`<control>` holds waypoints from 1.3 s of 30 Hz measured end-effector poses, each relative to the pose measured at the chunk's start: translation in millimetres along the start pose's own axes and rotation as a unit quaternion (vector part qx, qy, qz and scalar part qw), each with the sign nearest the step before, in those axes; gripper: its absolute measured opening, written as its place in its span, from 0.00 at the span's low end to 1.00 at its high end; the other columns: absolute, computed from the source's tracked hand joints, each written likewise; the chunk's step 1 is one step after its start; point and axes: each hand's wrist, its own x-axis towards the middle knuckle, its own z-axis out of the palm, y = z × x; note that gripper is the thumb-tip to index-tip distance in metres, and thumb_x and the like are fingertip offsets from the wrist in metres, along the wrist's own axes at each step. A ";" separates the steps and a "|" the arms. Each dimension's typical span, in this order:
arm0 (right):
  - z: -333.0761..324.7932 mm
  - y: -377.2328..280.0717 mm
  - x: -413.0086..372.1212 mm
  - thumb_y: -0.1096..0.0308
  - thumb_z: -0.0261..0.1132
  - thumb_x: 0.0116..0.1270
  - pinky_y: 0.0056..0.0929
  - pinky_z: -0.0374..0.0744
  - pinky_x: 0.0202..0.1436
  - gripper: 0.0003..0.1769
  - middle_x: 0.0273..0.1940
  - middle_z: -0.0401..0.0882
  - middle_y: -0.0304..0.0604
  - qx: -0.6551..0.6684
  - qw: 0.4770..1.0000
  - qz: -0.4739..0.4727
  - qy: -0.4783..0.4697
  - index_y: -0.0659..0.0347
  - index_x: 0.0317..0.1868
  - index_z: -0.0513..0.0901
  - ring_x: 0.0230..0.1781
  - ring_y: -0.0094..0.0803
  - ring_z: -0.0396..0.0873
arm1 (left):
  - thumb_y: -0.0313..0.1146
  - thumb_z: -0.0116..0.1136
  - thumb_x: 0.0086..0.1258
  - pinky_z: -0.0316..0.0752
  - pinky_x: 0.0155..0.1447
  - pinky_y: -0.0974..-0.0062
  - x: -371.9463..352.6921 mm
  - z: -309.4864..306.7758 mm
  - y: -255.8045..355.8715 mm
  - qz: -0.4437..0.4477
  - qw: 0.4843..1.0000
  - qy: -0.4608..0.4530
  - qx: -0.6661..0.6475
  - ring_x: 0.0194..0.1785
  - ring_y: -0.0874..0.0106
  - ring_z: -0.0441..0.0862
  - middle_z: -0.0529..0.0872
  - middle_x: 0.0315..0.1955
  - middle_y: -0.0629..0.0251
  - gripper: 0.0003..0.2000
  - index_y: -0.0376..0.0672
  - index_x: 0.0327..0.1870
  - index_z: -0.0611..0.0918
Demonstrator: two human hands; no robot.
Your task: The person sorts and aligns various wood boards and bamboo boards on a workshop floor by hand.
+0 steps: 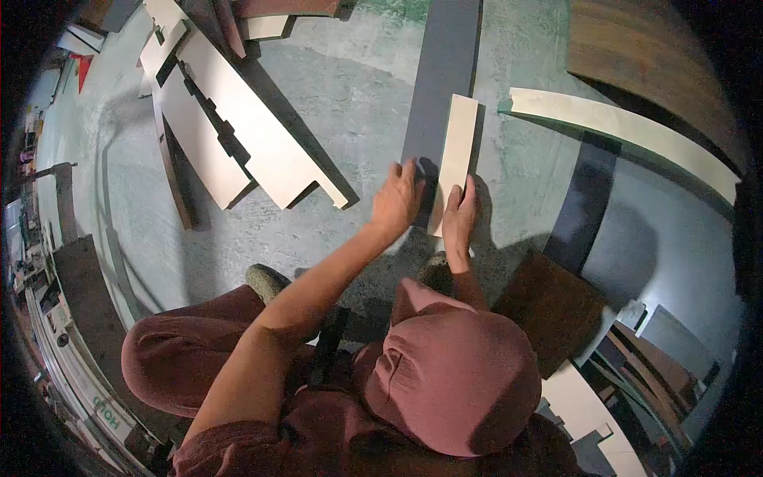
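A long dark grey board [439, 87] lies on the floor in front of me. A narrow cream strip [458, 143] rests along its right side, its near end by my hands. My right hand [458, 219] grips the near part of this strip, thumb on top and fingers at its right edge. Left of the strip, my left hand [397, 197] is over the near left edge of the dark board, fingers curled; whether it holds anything small is hidden.
White cut panels [238, 111] lie to the left. A curved-looking cream strip [628, 115] and a brown board [652, 56] are at the right. Nearer are a dark panel [584, 207] and a brown square board [552, 310].
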 end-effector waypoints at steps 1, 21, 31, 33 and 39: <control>-3.1 -4.8 -0.4 0.61 0.50 0.67 0.49 0.67 0.51 0.28 0.59 0.58 0.59 -0.096 0.995 -0.019 0.034 0.52 0.65 0.53 0.54 0.58 0.65 | 0.37 0.47 0.65 0.73 0.39 0.56 -6.6 6.7 2.9 -0.003 1.000 -0.018 -0.012 0.38 0.46 0.76 0.70 0.45 0.45 0.29 0.45 0.66 0.52; 6.6 6.9 -61.8 0.74 0.52 0.63 0.45 0.74 0.42 0.33 0.53 0.61 0.55 -0.218 0.972 -0.044 -0.070 0.41 0.67 0.51 0.48 0.56 0.69 | 0.36 0.48 0.63 0.77 0.34 0.64 -54.4 22.3 -2.2 0.014 0.994 -0.108 0.009 0.35 0.55 0.79 0.75 0.39 0.53 0.34 0.53 0.68 0.45; 11.2 -24.6 24.7 0.75 0.52 0.60 0.42 0.75 0.37 0.36 0.45 0.62 0.55 -0.298 0.947 -0.118 0.002 0.50 0.68 0.48 0.40 0.52 0.74 | 0.36 0.46 0.65 0.75 0.35 0.59 44.4 19.8 20.8 0.013 0.997 -0.067 0.027 0.34 0.53 0.79 0.77 0.43 0.55 0.28 0.57 0.66 0.53; 11.3 -31.8 52.3 0.74 0.52 0.61 0.42 0.75 0.36 0.35 0.44 0.63 0.54 -0.308 0.943 -0.126 0.026 0.50 0.68 0.48 0.39 0.52 0.74 | 0.36 0.45 0.65 0.75 0.35 0.59 75.4 19.8 28.4 0.026 0.998 -0.048 0.027 0.35 0.53 0.79 0.76 0.43 0.55 0.28 0.57 0.66 0.53; 4.8 -47.6 73.5 0.73 0.49 0.63 0.43 0.77 0.36 0.31 0.45 0.63 0.55 -0.338 0.929 -0.144 0.040 0.55 0.66 0.49 0.36 0.52 0.76 | 0.34 0.45 0.64 0.75 0.39 0.58 101.1 22.0 32.5 0.059 0.998 0.001 0.025 0.38 0.52 0.79 0.76 0.44 0.54 0.28 0.57 0.66 0.53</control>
